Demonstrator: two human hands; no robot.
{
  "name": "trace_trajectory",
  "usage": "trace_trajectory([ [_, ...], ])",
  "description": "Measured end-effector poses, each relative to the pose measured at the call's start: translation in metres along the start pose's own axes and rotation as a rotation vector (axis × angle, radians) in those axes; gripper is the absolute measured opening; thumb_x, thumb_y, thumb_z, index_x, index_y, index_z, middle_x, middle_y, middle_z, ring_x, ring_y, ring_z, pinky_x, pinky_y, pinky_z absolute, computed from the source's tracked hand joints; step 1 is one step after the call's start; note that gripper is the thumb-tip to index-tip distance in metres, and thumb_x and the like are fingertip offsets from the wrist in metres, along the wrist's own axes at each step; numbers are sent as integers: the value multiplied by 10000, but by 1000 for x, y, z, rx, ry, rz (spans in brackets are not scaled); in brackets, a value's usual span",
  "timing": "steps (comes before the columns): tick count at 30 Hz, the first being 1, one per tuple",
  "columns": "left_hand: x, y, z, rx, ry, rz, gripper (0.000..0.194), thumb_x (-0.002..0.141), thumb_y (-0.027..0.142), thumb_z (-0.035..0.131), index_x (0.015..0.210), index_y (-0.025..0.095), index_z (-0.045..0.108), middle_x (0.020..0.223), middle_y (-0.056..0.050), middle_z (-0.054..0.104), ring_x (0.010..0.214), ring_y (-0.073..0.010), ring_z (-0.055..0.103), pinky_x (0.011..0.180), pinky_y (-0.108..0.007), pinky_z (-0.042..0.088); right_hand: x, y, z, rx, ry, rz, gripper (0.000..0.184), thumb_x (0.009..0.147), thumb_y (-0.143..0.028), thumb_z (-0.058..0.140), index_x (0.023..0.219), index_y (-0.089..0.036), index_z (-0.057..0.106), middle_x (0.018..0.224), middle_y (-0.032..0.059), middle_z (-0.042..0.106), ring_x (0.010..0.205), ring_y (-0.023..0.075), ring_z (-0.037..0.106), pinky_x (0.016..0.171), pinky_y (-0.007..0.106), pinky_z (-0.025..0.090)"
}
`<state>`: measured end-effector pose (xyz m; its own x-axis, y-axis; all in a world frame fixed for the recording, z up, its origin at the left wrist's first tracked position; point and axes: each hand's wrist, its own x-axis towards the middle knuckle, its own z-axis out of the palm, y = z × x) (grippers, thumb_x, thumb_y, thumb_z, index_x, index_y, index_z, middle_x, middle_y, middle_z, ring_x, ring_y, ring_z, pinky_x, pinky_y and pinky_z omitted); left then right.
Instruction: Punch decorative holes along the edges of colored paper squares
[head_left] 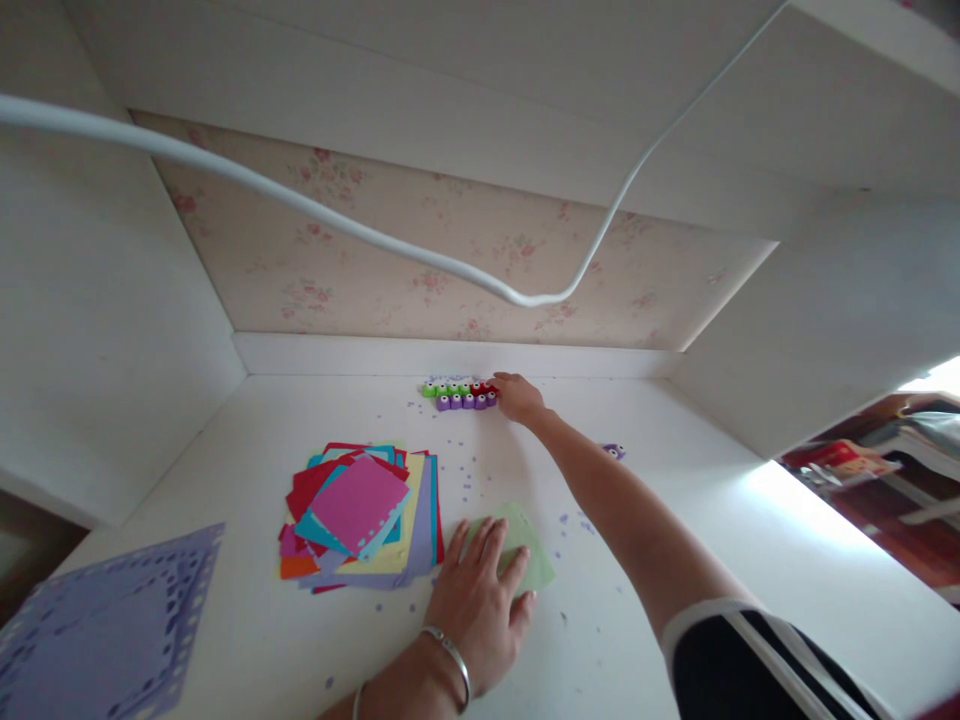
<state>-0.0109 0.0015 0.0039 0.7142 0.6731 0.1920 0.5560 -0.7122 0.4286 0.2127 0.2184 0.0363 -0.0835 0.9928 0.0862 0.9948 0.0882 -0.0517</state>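
My left hand (478, 598) lies flat and open on a pale green paper square (525, 550) on the white desk (675, 560). My right hand (517, 398) reaches far back, its fingers curled at the right end of a row of small craft punches (459, 394), green, red and purple, standing by the back wall. Whether the fingers grip the red punch at that end is unclear. A stack of coloured paper squares (360, 520), pink on top, lies left of my left hand.
A large purple sheet with punched edges (105, 625) lies at the front left. One purple punch (615, 451) sits alone behind my right forearm. Tiny paper bits dot the desk. A white cable (420, 258) hangs across the view. Shelves enclose the desk; clutter shows at far right.
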Motion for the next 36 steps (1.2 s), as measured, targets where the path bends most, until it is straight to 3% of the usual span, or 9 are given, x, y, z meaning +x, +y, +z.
trace_trajectory([
  [11, -1, 0, 1, 15, 17, -1, 413, 900, 456, 475, 1280, 308, 541, 1411, -68, 451, 1320, -284, 363, 1110, -542, 235, -34, -8, -1, 153, 86, -56, 302, 866, -221, 540, 1148, -251, 644, 1302, 67, 576, 1236, 288, 425, 1024, 461, 321],
  [15, 0, 0, -2, 24, 6, 6, 412, 912, 466, 445, 1273, 299, 551, 1401, -74, 463, 1308, -289, 382, 1094, -547, 270, -68, -8, 3, 312, 124, 10, 280, 915, -277, 489, 1160, -218, 611, 1199, 94, 637, 1114, 240, 551, 951, 398, 415],
  [18, 2, 1, -3, 37, 48, -3, 417, 915, 471, 437, 1257, 272, 568, 1379, -85, 479, 1292, -295, 396, 1072, -538, 315, -112, -11, 4, 457, 139, 74, 316, 955, -319, 403, 1226, -225, 536, 1068, 79, 685, 910, 184, 649, 801, 334, 505],
  [19, 3, 2, -4, 43, 74, -2, 416, 914, 465, 441, 1251, 261, 573, 1368, -89, 485, 1283, -296, 403, 1063, -533, 330, -129, -12, 4, 535, 141, 90, 321, 955, -348, 400, 1224, -228, 528, 999, 65, 699, 858, 177, 660, 762, 324, 519],
  [22, 4, 5, -5, 53, 152, 16, 353, 911, 394, 475, 1206, 242, 594, 1300, -81, 530, 1209, -278, 465, 1029, -501, 377, -179, -16, 5, 1210, 159, 229, 343, 870, -440, 558, 1121, -207, 576, 901, 59, 696, 810, 199, 662, 764, 360, 524],
  [26, 5, 6, -9, 58, 189, 22, 251, 875, 215, 511, 1103, 243, 612, 1137, -60, 583, 1024, -243, 544, 903, -450, 457, -219, -15, 13, 1485, 195, 397, 345, 801, -445, 662, 1052, -210, 629, 874, 42, 681, 740, 175, 632, 739, 337, 503],
  [31, 9, -8, -12, 80, 199, -29, 233, 833, 66, 458, 957, 204, 599, 908, -57, 554, 855, -225, 540, 792, -418, 473, -222, -9, 19, 1622, 235, 431, 322, 789, -398, 694, 1054, -227, 633, 850, 30, 668, 699, 156, 603, 686, 299, 473],
  [36, 16, -24, -9, -91, 298, -103, 284, 845, 8, 372, 957, 200, 549, 943, -47, 520, 887, -178, 551, 831, -338, 468, -217, -4, 16, 1738, 186, 424, 314, 790, -375, 697, 1064, -238, 627, 850, 19, 664, 665, 138, 596, 653, 283, 469],
])
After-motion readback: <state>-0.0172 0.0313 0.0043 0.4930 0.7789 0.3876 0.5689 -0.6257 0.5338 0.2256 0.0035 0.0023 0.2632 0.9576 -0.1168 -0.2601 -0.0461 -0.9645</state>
